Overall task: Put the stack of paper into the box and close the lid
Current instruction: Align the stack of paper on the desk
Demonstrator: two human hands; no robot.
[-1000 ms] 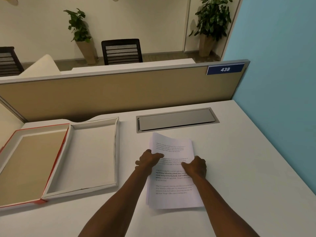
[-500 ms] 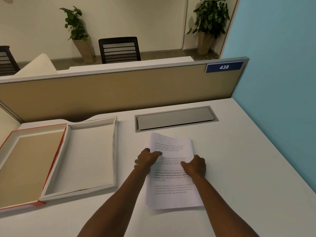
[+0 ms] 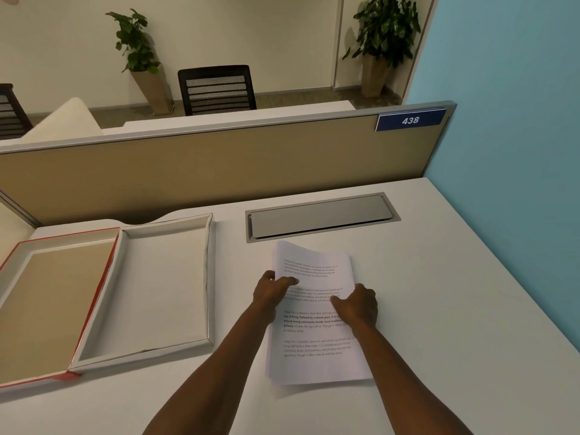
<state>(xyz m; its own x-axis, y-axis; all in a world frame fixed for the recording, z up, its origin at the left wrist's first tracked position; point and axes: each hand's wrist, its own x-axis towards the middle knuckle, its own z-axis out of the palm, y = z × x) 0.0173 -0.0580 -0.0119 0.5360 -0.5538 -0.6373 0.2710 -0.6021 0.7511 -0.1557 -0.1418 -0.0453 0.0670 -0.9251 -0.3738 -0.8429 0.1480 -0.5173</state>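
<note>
On the far left of the white desk [image 3: 455, 293], an open box is laid flat. Its lid [image 3: 47, 309] is swung out to the left, with a red edge and a tan inside. Just beside the lid, and joined to it along one side, the white box tray [image 3: 208, 277] is seen, and nothing is seen inside it.

To the right of the tray, the left hand [image 3: 271, 288] is placed on the left edge of the stack of paper [image 3: 314, 362]. The thumb is laid across the top sheet and the fingers are curled down at the paper's edge, so the stack is held from that side. Next, the stack itself is seen lying on the desk, near the tray but not touching it. Rows of small black words are printed on the top sheet. The far end of the stack is bent up a little from the desk.

On the right edge of the stack, the right hand [image 3: 357, 306] is pressed in the same way, thumb on top and fingers curled at the side. The paper is gripped between both hands.

Behind the paper, a grey metal cover [image 3: 320, 216] is set into the desk. Farther back, a tan divider wall [image 3: 204, 174] is stood up, and a blue sign [image 3: 410, 120] marked 438 is fixed to its right end.
</note>
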